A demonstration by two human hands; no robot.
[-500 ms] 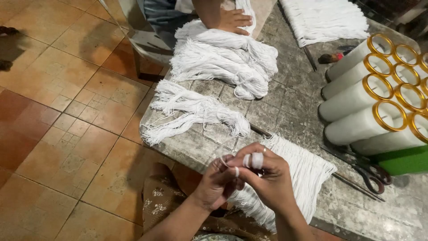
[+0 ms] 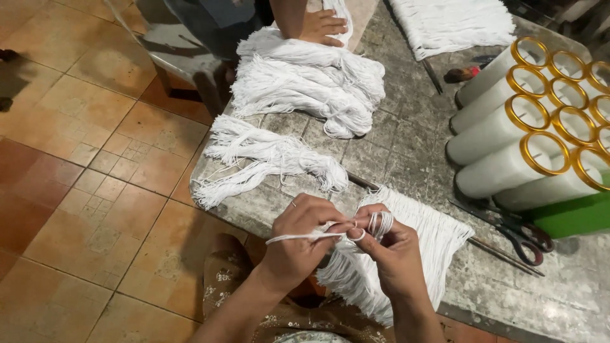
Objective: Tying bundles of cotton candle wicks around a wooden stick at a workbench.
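At the table's near edge, the left hand (image 2: pixel 298 238) pinches a white cord strand (image 2: pixel 298 237) pulled taut; the right hand (image 2: pixel 391 244) has it looped around curled fingers, closed on it; a fringe of cut cords (image 2: pixel 413 244) lies beneath, apparently unwound yet; finished-looking bundles (image 2: pixel 273 155) lie behind.

Co-worker's hand (image 2: pixel 321 26) (forearm cut off)

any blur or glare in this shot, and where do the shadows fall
Head view: mostly sharp; left hand and right hand slightly soft; light glints on the gold candle rims; dark shadow under the table edge; white string stays readable.
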